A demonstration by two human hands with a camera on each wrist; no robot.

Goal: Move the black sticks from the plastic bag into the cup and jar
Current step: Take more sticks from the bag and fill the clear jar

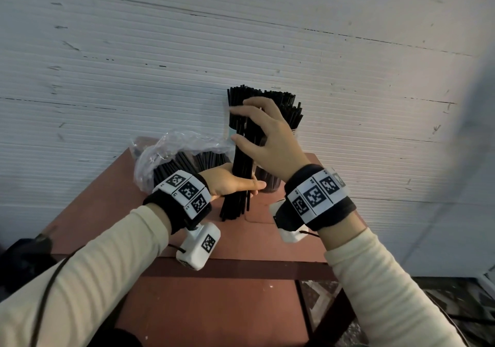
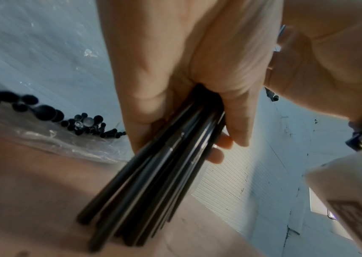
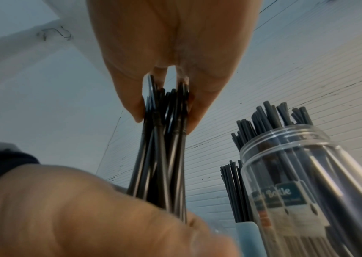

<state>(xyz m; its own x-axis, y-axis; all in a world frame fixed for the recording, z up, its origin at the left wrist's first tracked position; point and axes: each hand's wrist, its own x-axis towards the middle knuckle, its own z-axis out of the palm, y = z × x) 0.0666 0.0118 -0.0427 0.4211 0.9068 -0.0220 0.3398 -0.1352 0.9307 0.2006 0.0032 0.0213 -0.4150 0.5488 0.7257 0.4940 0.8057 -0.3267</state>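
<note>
Head view: one upright bundle of black sticks (image 1: 242, 169) stands on the reddish desk (image 1: 289, 242), gripped low by the left hand (image 1: 230, 181) and higher by the right hand (image 1: 263, 137); one plastic bag (image 1: 166, 153) lies left. Left wrist view: fingers (image 2: 239, 121) wrap thin, glossy sticks. Right wrist view: one clear jar (image 3: 303, 173) and one cup (image 3: 247, 238), both holding sticks.
</note>
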